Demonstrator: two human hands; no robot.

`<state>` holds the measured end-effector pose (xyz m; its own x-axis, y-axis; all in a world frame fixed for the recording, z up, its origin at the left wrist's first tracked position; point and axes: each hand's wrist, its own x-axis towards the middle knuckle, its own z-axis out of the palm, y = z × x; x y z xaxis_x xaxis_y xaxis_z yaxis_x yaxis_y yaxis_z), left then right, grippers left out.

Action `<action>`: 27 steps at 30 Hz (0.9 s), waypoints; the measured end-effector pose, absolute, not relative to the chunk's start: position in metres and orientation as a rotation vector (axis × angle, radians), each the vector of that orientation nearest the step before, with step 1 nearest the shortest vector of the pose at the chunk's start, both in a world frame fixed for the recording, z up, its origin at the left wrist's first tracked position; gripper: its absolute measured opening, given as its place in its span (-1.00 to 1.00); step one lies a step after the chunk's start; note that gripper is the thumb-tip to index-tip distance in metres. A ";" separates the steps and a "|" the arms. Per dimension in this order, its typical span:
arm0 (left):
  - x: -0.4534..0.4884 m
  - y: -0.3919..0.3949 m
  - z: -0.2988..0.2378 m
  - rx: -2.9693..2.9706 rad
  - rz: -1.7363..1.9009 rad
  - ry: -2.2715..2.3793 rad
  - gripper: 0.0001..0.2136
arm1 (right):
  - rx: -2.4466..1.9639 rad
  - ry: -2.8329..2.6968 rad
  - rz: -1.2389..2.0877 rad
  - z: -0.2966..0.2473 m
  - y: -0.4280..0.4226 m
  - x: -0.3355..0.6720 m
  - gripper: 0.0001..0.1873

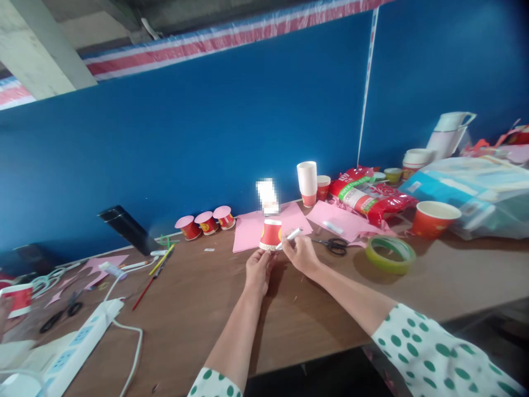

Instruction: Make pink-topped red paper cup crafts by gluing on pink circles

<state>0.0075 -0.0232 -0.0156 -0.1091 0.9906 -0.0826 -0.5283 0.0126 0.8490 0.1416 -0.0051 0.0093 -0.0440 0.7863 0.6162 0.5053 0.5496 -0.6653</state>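
Note:
My left hand [258, 270] grips the rim of a small red paper cup [271, 234] held upside down over a pink paper sheet [252, 229]. My right hand [301, 252] is closed around a white marker [290, 237], and its tip touches the cup's right side. Both hands are above the brown table [198, 309], near its middle. Black scissors [336, 245] lie just right of my right hand.
Three upturned red cups with pink tops [205, 221] stand against the blue wall. A green tape roll [390, 253], a red cup [433, 219], stacked white cups [307, 180] and snack bags [372, 196] sit right. A white power strip [78, 344] and more scissors [61, 313] lie left.

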 end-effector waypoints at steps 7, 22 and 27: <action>0.009 -0.022 -0.017 0.721 1.497 0.858 -0.73 | -1.083 -1.690 0.344 0.010 -0.007 0.140 -0.82; 0.009 -0.022 -0.017 0.720 1.483 0.886 -0.76 | -1.094 -1.673 0.280 0.011 -0.006 0.142 -0.82; 0.009 -0.023 -0.015 0.711 1.483 0.904 -0.76 | -1.105 -1.663 0.310 0.012 -0.006 0.144 -0.82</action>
